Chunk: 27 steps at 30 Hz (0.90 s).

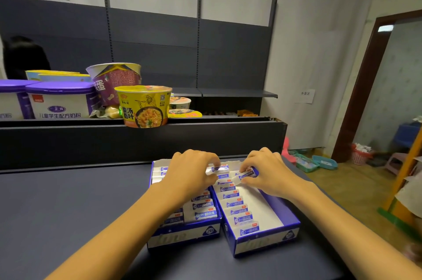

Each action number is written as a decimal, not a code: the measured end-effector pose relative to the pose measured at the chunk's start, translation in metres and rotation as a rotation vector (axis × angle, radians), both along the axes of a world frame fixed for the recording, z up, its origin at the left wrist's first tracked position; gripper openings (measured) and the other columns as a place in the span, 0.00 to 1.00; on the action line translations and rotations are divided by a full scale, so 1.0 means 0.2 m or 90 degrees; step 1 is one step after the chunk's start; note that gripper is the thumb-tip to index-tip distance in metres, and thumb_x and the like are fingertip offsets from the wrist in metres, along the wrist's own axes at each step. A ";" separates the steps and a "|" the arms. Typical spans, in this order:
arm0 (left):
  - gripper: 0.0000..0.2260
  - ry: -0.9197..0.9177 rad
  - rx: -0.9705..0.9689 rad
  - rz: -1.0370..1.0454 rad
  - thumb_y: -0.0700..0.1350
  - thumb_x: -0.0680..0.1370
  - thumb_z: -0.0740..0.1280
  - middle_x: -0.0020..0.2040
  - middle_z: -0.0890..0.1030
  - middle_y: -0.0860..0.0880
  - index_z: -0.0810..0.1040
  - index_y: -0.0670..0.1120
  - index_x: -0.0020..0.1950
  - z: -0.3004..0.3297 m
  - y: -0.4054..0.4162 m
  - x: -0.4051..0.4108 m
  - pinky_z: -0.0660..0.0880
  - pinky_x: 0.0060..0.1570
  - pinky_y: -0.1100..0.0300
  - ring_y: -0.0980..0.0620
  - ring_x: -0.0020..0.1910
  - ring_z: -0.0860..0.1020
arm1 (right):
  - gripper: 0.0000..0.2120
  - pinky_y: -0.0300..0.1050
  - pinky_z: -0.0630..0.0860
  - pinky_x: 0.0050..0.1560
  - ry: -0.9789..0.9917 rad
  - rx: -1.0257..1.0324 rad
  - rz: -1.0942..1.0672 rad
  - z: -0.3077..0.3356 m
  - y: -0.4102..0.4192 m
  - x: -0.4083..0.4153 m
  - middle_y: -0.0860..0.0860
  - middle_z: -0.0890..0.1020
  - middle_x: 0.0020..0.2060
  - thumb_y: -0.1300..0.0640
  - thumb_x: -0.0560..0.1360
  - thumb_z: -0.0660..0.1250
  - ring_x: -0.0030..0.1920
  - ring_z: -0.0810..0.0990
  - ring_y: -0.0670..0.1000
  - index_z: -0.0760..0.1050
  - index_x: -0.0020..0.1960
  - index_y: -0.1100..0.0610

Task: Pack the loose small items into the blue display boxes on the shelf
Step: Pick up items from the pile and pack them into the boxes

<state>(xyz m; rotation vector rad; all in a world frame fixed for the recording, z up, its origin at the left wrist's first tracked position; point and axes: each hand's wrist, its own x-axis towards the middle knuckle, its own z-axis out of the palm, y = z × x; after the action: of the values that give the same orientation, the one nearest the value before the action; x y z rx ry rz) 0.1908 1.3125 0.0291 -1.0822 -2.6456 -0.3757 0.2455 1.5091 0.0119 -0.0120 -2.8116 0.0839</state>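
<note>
Step in hand: filling the far end of two blue display boxes with small wrapped items, apparently erasers; packing looks well along, not finished.
Left hand (194,171): curled over the far end of the left box (182,237), fingertips pinching one white-and-blue item (219,168).
Right hand (266,171): thumb and fingers pinching a second item (247,174), tilted, above the far end of the right box (267,244).
Task things: both boxes side by side and touching, directly beneath the hands, on the dark shelf (68,206); packed items standing on edge in rows running from the hands back toward the wrists.
Space left: a bare white strip inside the right box, below the right wrist; contents under the left palm hidden.
Next move, judged: turning each held item upright and sliding it into line with its row, square to the walls.
Materials: boxes of thin glossy card, blue outside, white within, low front walls; items small, rectangular, paper-sleeved, likely firm; shelf matte and smooth.
Beyond the fingertips: yellow noodle bowl (145,106), a purple-lidded tub (60,100), both on a higher ledge.
</note>
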 end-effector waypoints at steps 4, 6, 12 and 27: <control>0.13 -0.008 0.000 0.015 0.55 0.78 0.65 0.60 0.78 0.54 0.73 0.57 0.63 0.00 0.01 0.01 0.69 0.63 0.51 0.52 0.61 0.75 | 0.14 0.41 0.66 0.55 0.012 -0.002 0.008 0.00 0.01 0.01 0.45 0.77 0.56 0.45 0.75 0.67 0.54 0.65 0.43 0.78 0.57 0.49; 0.14 -0.021 0.004 0.017 0.54 0.78 0.65 0.61 0.78 0.53 0.73 0.57 0.63 0.01 0.01 0.01 0.70 0.62 0.51 0.51 0.61 0.75 | 0.13 0.41 0.66 0.55 0.012 -0.001 0.011 0.00 0.01 0.01 0.44 0.78 0.56 0.45 0.75 0.67 0.53 0.65 0.43 0.78 0.57 0.48; 0.14 -0.033 0.004 0.029 0.54 0.78 0.65 0.62 0.78 0.52 0.74 0.57 0.64 0.00 0.02 0.02 0.70 0.63 0.51 0.51 0.61 0.75 | 0.12 0.43 0.65 0.55 0.005 -0.003 0.019 0.00 0.02 -0.01 0.44 0.79 0.54 0.46 0.75 0.68 0.53 0.65 0.42 0.78 0.57 0.47; 0.15 -0.019 0.012 0.050 0.57 0.77 0.65 0.62 0.78 0.54 0.73 0.59 0.64 -0.02 0.03 0.01 0.70 0.63 0.52 0.52 0.62 0.74 | 0.14 0.44 0.65 0.55 -0.040 0.025 0.002 -0.02 -0.01 -0.05 0.46 0.77 0.56 0.45 0.75 0.68 0.58 0.68 0.47 0.79 0.59 0.47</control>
<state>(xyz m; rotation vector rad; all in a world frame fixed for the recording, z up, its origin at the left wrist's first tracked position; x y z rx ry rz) 0.1920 1.3180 0.0255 -0.9717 -2.6946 -0.4035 0.2361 1.5077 0.0088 0.0000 -2.8758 0.0295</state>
